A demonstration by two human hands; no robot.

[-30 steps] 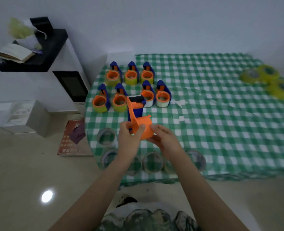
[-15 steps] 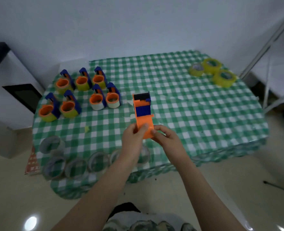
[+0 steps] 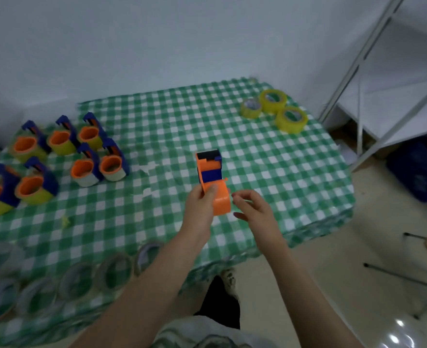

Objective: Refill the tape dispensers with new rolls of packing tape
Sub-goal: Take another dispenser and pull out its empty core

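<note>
The left hand (image 3: 200, 205) grips the empty orange-and-blue plastic tape dispenser (image 3: 212, 180) above the green checked tablecloth (image 3: 172, 136); the right hand (image 3: 251, 208), just beside the dispenser, holds nothing, fingers loosely curled

Orange-and-blue dispenser (image 3: 211, 180), yellow tape rolls (image 3: 274, 110), and a green-and-white checked tablecloth (image 3: 172, 131).
</note>
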